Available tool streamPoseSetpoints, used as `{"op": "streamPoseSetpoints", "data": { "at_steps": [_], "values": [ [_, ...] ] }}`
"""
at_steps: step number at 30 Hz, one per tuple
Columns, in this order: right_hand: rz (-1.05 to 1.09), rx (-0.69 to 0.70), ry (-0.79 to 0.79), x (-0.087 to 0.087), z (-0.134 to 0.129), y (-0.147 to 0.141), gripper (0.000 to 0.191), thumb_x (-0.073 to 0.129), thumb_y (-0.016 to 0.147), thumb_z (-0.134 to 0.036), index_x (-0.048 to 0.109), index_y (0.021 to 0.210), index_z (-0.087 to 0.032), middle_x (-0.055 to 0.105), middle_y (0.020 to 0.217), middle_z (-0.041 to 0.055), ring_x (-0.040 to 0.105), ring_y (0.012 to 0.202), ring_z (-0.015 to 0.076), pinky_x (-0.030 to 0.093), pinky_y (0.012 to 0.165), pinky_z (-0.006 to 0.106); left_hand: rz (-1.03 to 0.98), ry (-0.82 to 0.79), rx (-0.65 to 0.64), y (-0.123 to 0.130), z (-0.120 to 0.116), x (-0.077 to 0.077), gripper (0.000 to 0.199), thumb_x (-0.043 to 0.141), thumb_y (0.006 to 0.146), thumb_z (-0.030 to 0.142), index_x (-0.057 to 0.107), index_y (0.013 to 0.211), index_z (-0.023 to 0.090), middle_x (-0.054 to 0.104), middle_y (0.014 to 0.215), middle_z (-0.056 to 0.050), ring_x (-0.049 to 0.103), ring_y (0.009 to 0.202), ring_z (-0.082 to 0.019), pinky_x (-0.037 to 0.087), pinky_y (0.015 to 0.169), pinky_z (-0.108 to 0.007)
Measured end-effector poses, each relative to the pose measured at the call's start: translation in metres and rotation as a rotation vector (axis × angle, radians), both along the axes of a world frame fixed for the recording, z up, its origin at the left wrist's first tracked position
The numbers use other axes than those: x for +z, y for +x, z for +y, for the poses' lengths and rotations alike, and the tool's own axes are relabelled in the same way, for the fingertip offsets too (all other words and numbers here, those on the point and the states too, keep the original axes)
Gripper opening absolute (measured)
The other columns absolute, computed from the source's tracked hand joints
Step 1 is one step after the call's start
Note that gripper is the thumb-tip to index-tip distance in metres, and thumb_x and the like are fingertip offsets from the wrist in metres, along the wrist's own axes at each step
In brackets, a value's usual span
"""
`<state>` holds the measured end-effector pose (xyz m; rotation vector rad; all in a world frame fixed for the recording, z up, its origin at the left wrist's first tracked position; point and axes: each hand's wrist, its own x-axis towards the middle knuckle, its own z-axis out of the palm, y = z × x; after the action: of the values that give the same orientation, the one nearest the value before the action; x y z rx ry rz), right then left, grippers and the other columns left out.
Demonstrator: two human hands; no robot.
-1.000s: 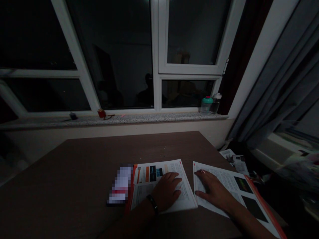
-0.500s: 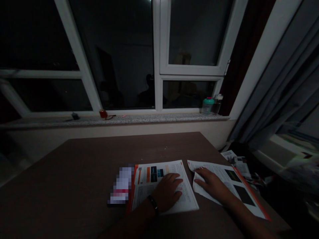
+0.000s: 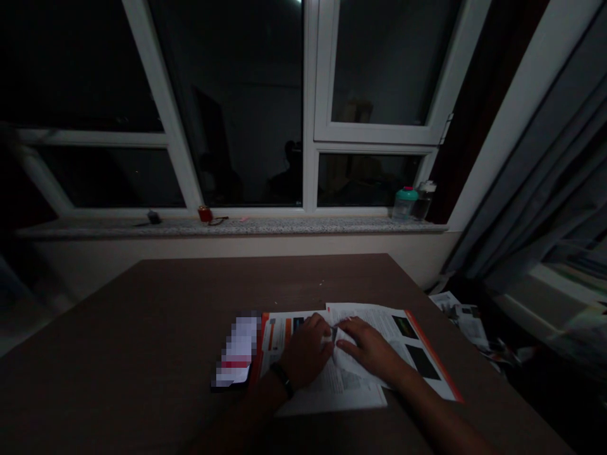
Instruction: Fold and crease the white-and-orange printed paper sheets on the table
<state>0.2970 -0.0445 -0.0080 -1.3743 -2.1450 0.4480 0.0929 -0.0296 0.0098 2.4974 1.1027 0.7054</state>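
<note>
Two printed sheets with orange-red edges lie on the table, the right printed sheet (image 3: 389, 322) overlapping the left printed sheet (image 3: 351, 395). My left hand (image 3: 310, 351), with a dark band on its wrist, rests over the left sheet. Its fingers are curled and pinch at the paper where the sheets meet. My right hand (image 3: 372, 347) is closed on the left edge of the right sheet, which is bent and crumpled there. The fingertips of both hands nearly touch.
Left of the sheets lies a phone (image 3: 237, 354) with a blurred screen. The dark brown table (image 3: 165, 316) ends below a stone windowsill (image 3: 284, 226), which holds a teal-lidded bottle (image 3: 404, 203), a clear bottle (image 3: 423, 201) and a small red object (image 3: 205, 213). Papers (image 3: 467, 322) are heaped right of the table.
My right hand has brought the right sheet leftward over the left sheet. My left hand's fingers, spread flat before, are now curled at the paper. The view has shifted slightly.
</note>
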Motion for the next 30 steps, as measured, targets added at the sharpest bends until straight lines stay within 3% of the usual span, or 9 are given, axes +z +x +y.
{"op": "streamPoseSetpoints", "data": {
  "at_steps": [6, 9, 12, 20, 24, 30],
  "values": [
    [-0.018, 0.095, 0.02, 0.006, 0.007, -0.028, 0.033, 0.059, 0.09, -0.044, 0.063, 0.115, -0.024, 0.064, 0.11, 0.0078, 0.057, 0.105, 0.0244, 0.044, 0.095, 0.038, 0.126, -0.018, -0.044, -0.022, 0.009, 0.011, 0.008, 0.057, 0.089, 0.021, 0.049, 0.088, 0.019, 0.051, 0.101, -0.002, 0.051, 0.094, -0.02, 0.041, 0.08, -0.031],
    [0.017, 0.122, -0.009, 0.007, 0.012, -0.034, 0.033, 0.058, 0.091, -0.037, 0.06, 0.121, -0.024, 0.063, 0.115, 0.0078, 0.057, 0.108, 0.0231, 0.044, 0.096, 0.037, 0.179, -0.02, 0.044, -0.033, 0.012, 0.015, 0.012, 0.058, 0.088, 0.021, 0.046, 0.086, 0.02, 0.05, 0.099, -0.002, 0.051, 0.091, -0.02, 0.041, 0.077, -0.031],
    [0.017, 0.156, -0.036, 0.005, 0.017, -0.039, 0.037, 0.06, 0.088, -0.026, 0.058, 0.125, -0.023, 0.061, 0.121, 0.0087, 0.054, 0.114, 0.0233, 0.04, 0.102, 0.037, 0.206, -0.008, 0.05, -0.044, 0.016, 0.02, 0.013, 0.059, 0.086, 0.02, 0.046, 0.088, 0.02, 0.05, 0.102, -0.002, 0.051, 0.095, -0.021, 0.04, 0.078, -0.031],
    [-0.005, 0.275, -0.091, 0.014, 0.034, -0.057, 0.054, 0.068, 0.075, -0.015, 0.057, 0.127, -0.024, 0.061, 0.123, 0.0077, 0.052, 0.118, 0.0249, 0.038, 0.103, 0.038, 0.359, -0.082, -0.238, -0.07, 0.027, 0.02, 0.025, 0.07, 0.078, 0.017, 0.055, 0.096, 0.023, 0.056, 0.112, -0.002, 0.054, 0.105, -0.025, 0.042, 0.086, -0.034],
    [-0.003, 0.31, -0.068, 0.01, 0.042, -0.068, 0.05, 0.069, 0.076, -0.021, 0.059, 0.125, -0.023, 0.064, 0.118, 0.0076, 0.054, 0.113, 0.025, 0.039, 0.1, 0.037, 0.344, -0.104, -0.258, -0.077, 0.029, 0.016, 0.037, 0.076, 0.073, 0.018, 0.056, 0.104, 0.025, 0.053, 0.127, -0.003, 0.051, 0.117, -0.028, 0.036, 0.102, -0.042],
    [0.069, 0.288, -0.058, 0.002, 0.038, -0.068, 0.059, 0.07, 0.076, -0.018, 0.053, 0.132, -0.028, 0.062, 0.12, 0.0054, 0.053, 0.114, 0.0237, 0.039, 0.1, 0.036, 0.275, -0.092, -0.289, -0.085, 0.03, 0.009, 0.047, 0.077, 0.074, 0.035, 0.056, 0.116, 0.029, 0.049, 0.132, -0.004, 0.046, 0.122, -0.03, 0.035, 0.103, -0.044]
  ]
}}
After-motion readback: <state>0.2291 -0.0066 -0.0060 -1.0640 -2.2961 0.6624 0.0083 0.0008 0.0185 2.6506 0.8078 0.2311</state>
